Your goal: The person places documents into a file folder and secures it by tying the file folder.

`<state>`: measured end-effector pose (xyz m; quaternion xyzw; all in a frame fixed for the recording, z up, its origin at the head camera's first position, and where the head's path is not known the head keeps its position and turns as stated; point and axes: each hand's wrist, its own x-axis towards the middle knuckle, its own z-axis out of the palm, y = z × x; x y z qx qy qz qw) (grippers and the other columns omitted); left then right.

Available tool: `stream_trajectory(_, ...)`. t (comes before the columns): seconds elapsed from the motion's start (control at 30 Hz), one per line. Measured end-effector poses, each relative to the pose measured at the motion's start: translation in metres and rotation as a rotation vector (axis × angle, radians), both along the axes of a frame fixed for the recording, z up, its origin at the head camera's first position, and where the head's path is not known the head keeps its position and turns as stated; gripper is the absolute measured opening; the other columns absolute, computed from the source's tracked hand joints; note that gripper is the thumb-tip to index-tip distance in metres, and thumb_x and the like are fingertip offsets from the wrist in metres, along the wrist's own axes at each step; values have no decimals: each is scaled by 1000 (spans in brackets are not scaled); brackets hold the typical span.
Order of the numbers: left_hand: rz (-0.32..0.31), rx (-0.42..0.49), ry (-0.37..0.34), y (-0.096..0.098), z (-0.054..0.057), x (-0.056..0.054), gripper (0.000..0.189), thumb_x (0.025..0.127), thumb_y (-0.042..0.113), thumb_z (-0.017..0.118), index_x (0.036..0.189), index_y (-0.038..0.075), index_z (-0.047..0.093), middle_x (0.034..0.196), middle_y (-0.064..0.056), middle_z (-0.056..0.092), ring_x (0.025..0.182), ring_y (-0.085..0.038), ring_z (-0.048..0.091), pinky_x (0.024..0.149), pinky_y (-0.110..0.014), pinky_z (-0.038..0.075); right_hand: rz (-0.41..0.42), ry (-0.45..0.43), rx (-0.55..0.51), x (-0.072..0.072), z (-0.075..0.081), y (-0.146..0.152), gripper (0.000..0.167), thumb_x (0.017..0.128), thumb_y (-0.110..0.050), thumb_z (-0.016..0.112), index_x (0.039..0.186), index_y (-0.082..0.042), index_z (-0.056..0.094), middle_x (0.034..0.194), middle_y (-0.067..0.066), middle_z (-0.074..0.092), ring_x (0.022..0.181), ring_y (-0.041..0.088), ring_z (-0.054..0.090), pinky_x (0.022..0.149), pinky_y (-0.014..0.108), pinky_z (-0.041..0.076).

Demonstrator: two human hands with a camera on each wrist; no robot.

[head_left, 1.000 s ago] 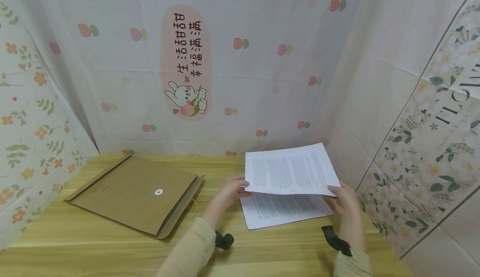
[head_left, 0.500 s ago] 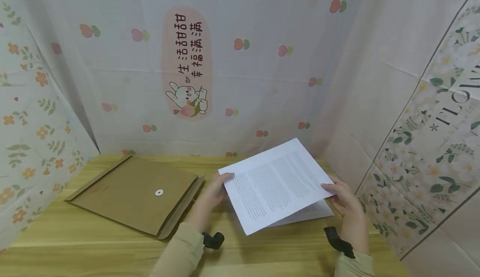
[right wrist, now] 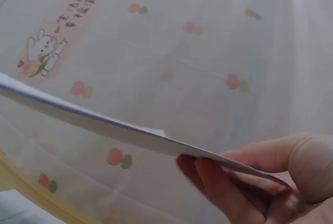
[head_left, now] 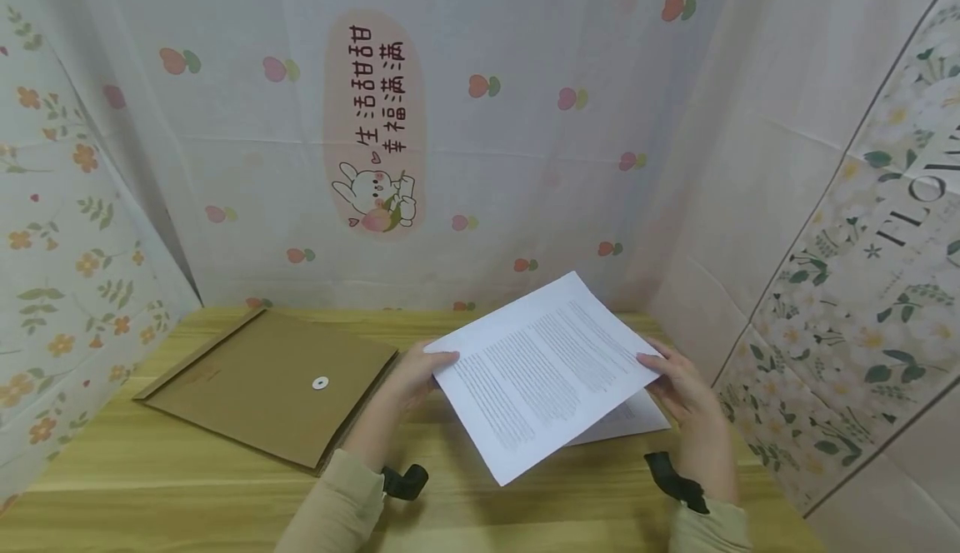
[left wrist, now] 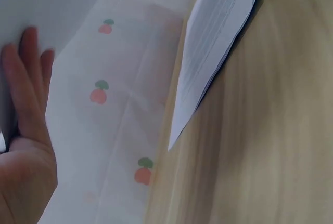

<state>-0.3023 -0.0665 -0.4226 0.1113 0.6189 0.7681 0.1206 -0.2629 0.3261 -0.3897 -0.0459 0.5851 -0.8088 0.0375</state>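
White printed sheet (head_left: 543,370) held up off the table (head_left: 187,486), tilted, one corner pointing down toward the person. Left hand (head_left: 416,374) grips the sheet's left corner, thumb on top, fingers under it; in the left wrist view the fingers (left wrist: 23,89) lie flat against the paper's underside. Right hand (head_left: 678,386) pinches the sheet's right edge; the right wrist view shows the thumb on top and fingers (right wrist: 218,187) below, tight on the paper (right wrist: 104,122). Just under the sheet, a second printed page (head_left: 630,420) lies flat on the wood, mostly covered by it. Left of the sheet, near the left hand, a brown envelope (head_left: 262,382) with a white round button clasp (head_left: 320,383) lies flat. Behind the sheet hangs a white cloth backdrop (head_left: 525,120) with small fruit prints and a pink rabbit label (head_left: 372,124). Right of the sheet, a floral panel (head_left: 862,303).
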Motion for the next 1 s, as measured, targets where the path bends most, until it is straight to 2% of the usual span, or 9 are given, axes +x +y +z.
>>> stream_trajectory(0.07,55,40,-9,0,-1,3,36,92,2,55,123,-16,49,92,-12,68,76,-20,67,66,-29,55,-54,-24,-58,-1,2,-10,28,96,5,48,113,-11,64,104,3,65,92,16,65,80,26,53)
stream_trajectory(0.17,131,98,-14,2,-1,7,35,92,0,54,124,-15,50,92,-13,67,77,-20,67,67,-30,56,-139,-63,-130,-3,7,-29,22,96,5,51,100,-12,65,96,3,67,86,15,66,78,25,54)
stream_trajectory(0.27,190,142,-8,4,-2,13,33,94,0,52,125,-12,52,95,-15,66,79,-22,66,69,-32,56,-222,-108,-115,-6,11,-52,17,94,2,56,108,-7,60,92,2,68,82,15,67,76,25,54)
stream_trajectory(0.33,227,157,16,6,-3,17,33,96,2,51,126,-11,51,100,-17,65,83,-24,66,71,-34,56,-245,-120,-70,-8,12,-68,28,93,1,58,121,-1,54,92,2,68,82,15,67,76,25,55)
stream_trajectory(0.47,292,204,44,9,-6,25,36,98,3,48,131,-12,45,113,-23,59,92,-26,65,80,-37,55,-225,-95,90,-6,11,-99,49,91,-1,61,136,8,42,100,6,67,86,17,68,77,27,55)
stream_trajectory(0.57,344,265,29,9,-7,29,38,98,3,47,134,-11,41,118,-24,56,99,-26,63,87,-36,52,-188,-50,207,-3,8,-120,49,89,-1,61,134,9,45,107,13,67,89,20,68,77,29,55)
stream_trajectory(0.7,407,324,22,6,-8,33,39,99,5,47,136,-7,41,123,-22,53,106,-24,59,93,-31,48,-148,-19,289,2,2,-143,44,88,-1,62,129,8,51,112,19,65,92,25,68,76,32,56)
stream_trajectory(0.83,442,363,31,2,-7,38,37,101,9,45,136,-2,42,123,-19,53,103,-24,60,89,-27,50,-141,-24,264,9,-2,-163,42,88,-1,63,127,6,54,113,19,65,95,27,67,77,33,55)
stream_trajectory(1.0,499,429,22,5,-5,45,35,102,10,44,135,-1,43,117,-15,57,95,-20,63,81,-23,52,-188,-67,84,20,-9,-187,36,87,-2,65,121,8,55,103,15,68,84,22,69,72,30,56)
